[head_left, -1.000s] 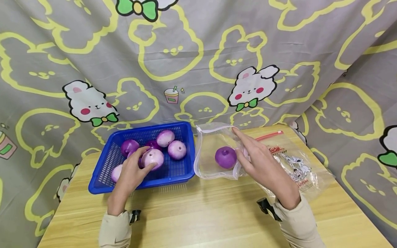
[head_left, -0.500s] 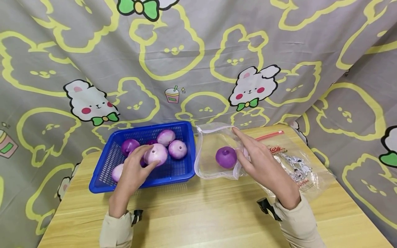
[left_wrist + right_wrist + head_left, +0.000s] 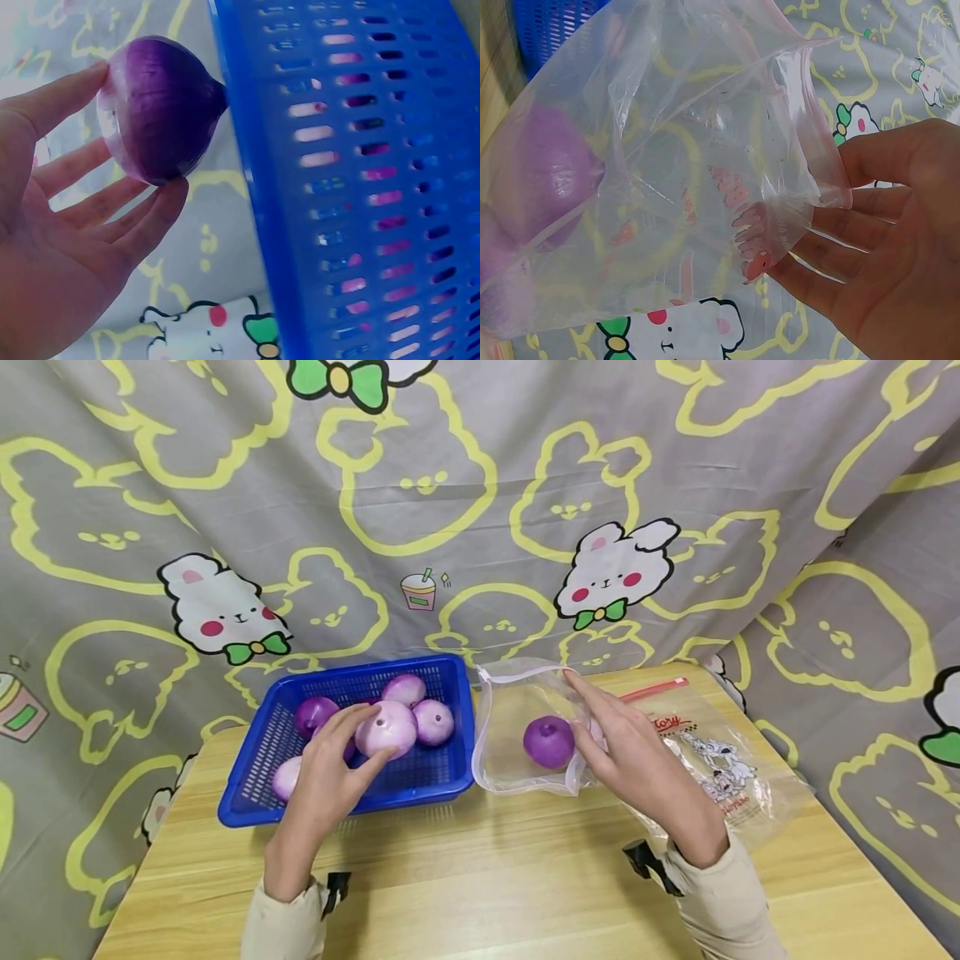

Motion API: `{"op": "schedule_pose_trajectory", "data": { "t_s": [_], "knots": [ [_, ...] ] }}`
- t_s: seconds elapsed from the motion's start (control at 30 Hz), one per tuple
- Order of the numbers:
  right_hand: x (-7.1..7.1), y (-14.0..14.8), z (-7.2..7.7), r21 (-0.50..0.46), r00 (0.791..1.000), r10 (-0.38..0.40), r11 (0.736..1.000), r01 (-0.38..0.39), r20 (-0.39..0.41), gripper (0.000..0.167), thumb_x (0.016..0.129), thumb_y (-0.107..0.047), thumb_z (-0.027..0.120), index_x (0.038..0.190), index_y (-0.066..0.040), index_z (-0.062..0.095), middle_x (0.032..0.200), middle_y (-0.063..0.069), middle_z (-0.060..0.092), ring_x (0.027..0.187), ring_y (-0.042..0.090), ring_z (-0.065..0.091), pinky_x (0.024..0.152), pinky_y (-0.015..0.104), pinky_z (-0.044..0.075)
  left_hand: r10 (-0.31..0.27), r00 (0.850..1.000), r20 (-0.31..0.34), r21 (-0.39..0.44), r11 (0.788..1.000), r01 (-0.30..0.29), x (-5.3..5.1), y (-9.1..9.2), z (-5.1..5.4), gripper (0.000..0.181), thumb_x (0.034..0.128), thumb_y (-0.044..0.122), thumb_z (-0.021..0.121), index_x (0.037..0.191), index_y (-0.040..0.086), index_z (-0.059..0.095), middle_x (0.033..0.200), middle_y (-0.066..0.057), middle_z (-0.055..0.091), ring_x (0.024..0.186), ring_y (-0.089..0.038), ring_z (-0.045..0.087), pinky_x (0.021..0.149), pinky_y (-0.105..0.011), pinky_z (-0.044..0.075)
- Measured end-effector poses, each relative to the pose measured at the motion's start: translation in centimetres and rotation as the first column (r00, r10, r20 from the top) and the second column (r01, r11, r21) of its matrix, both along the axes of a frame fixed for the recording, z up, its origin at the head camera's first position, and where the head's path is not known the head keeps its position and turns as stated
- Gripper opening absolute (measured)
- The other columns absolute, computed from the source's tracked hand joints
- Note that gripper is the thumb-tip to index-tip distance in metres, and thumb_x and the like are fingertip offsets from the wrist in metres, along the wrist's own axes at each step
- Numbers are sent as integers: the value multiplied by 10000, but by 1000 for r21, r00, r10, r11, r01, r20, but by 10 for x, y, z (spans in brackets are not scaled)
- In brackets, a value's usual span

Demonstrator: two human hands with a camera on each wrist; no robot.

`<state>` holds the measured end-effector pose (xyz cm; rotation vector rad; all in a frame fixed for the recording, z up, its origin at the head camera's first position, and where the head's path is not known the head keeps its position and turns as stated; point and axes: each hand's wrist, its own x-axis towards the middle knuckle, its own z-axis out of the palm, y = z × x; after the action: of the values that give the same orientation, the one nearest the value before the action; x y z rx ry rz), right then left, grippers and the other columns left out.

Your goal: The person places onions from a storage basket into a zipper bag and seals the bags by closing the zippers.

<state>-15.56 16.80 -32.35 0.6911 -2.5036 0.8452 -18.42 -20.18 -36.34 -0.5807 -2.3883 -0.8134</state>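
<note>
In the head view my left hand point(image 3: 326, 777) grips a purple-and-white onion point(image 3: 388, 732) between thumb and fingers. The left wrist view shows this onion point(image 3: 161, 109) lifted above the rim of the blue basket point(image 3: 259, 195). Several other onions lie in the basket point(image 3: 243, 806), partly hidden behind my left hand. My right hand point(image 3: 633, 760) pinches the edge of a clear zip bag point(image 3: 498, 768), whose mouth stands wide. A dark purple onion point(image 3: 549, 743) is inside it. Through the plastic, the right wrist view shows a second onion point(image 3: 502, 281) beside the first one point(image 3: 547, 172).
Right of the held bag, a flat printed zip bag point(image 3: 716, 752) with a red slider lies on the wooden table point(image 3: 480, 885), partly under my right forearm. A grey patterned curtain point(image 3: 465, 485) hangs behind the table. Basket and held bag stand close side by side.
My left hand has raised the onion and shifted it slightly right over the basket. The right hand and the bag have stayed in place.
</note>
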Motion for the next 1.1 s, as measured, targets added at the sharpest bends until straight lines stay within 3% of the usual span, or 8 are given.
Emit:
{"op": "schedule_pose_trajectory", "data": {
  "t_s": [0.23, 0.47, 0.63, 0.83, 0.93, 1.1],
  "knots": [
    [1, 2, 1, -9, 1000, 2, 1000, -3, -9, 585, 976, -79, 580, 1522, -39, 374, 1425, 200, 532, 1274, 339, 548, 1043, 516, 436, -36, 998, -43, 9, 999, 37, 9, 11, 14, 549, 806, 141, 835, 1300, 48, 616, 1307, -112, 627, 1232, -295, 565, 1052, -442, 413],
    [1, 4, 2, -9, 1000, 1, 1000, -1, -7, 583, 983, -84, 576, 1526, -44, 367, 1429, 184, 535, 1273, 329, 550, 1046, 510, 434, -35, 997, -76, -2, 999, 35, 23, 26, 27, 468, 800, 146, 843, 1228, 94, 660, 1336, -131, 600, 1238, -318, 569, 1012, -486, 451],
    [1, 7, 3, 5, 1000, -7, 1000, 7, -5, 600, 966, -76, 588, 1523, -35, 368, 1411, 194, 547, 1275, 337, 547, 1044, 513, 437, -45, 989, -140, -2, 999, 45, 34, 40, 29, 437, 757, 132, 875, 1146, 91, 682, 1318, -117, 607, 1186, -288, 606, 947, -385, 486],
    [0, 7, 3, -2, 1000, 11, 1000, -11, 3, 604, 955, -63, 595, 1514, -12, 371, 1412, 197, 544, 1291, 340, 533, 1053, 506, 430, -100, 973, -206, -22, 995, 98, 38, 58, 30, 438, 746, 118, 880, 1137, 109, 680, 1294, -126, 610, 1184, -287, 591, 962, -416, 487],
    [0, 6, 2, -12, 1000, 18, 1000, -18, 1, 606, 954, -69, 602, 1512, -9, 372, 1408, 194, 549, 1280, 334, 543, 1051, 499, 434, -132, 970, -203, -28, 991, 129, 38, 65, 32, 431, 755, 127, 872, 1140, 109, 679, 1298, -142, 592, 1202, -315, 546, 988, -457, 462],
    [1, 5, 2, -26, 1000, 24, 999, -24, -8, 613, 951, -75, 613, 1512, -9, 373, 1399, 189, 559, 1265, 323, 558, 1047, 490, 441, -182, 965, -187, -26, 983, 180, 42, 81, 41, 367, 829, 237, 812, 1149, 121, 672, 1321, -146, 552, 1202, -332, 488, 907, -426, 457]
  ]
}}
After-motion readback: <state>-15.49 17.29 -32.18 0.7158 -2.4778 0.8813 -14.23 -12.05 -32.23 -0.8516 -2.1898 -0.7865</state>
